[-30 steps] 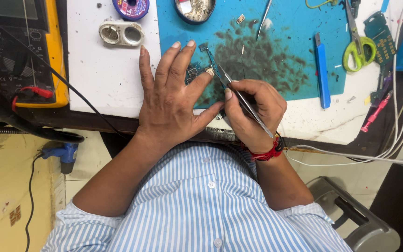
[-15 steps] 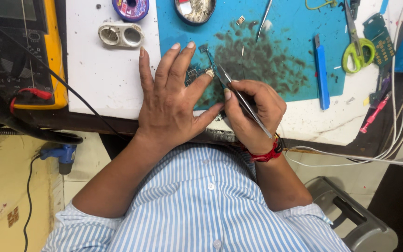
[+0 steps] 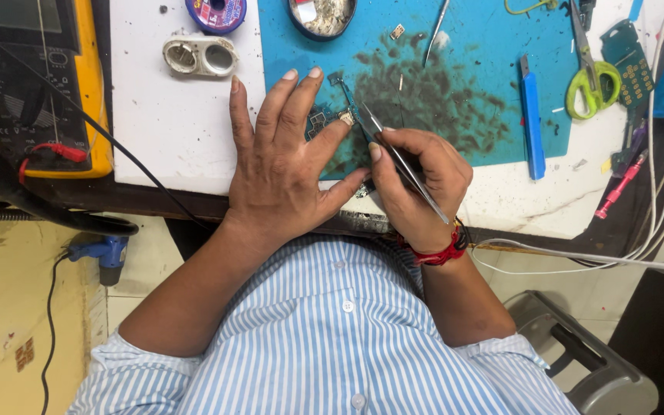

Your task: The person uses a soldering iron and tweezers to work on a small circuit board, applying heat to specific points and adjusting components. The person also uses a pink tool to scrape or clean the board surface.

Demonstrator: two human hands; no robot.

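Seen from above, a person in a striped shirt sat at a white table (image 3: 170,146) with a blue mat (image 3: 486,84) covering its far right part. A yellow meter (image 3: 36,84) stood at the table's left edge, green scissors (image 3: 589,81) near the far right corner, and a blue knife (image 3: 532,115) along the mat's right side. The left hand (image 3: 282,165) lay flat, fingers spread, its fingertips pinning a small circuit board (image 3: 324,121) to the mat near the mat's front left corner. The right hand (image 3: 420,184) was curled closed around thin metal tweezers (image 3: 393,157), held like a pen, tips meeting the board just beside the left forefinger. The board looked light, stiff and fragile, likely to skid on the mat unless pressed down; its bare edges seemed the safest place to hold, away from the tiny parts
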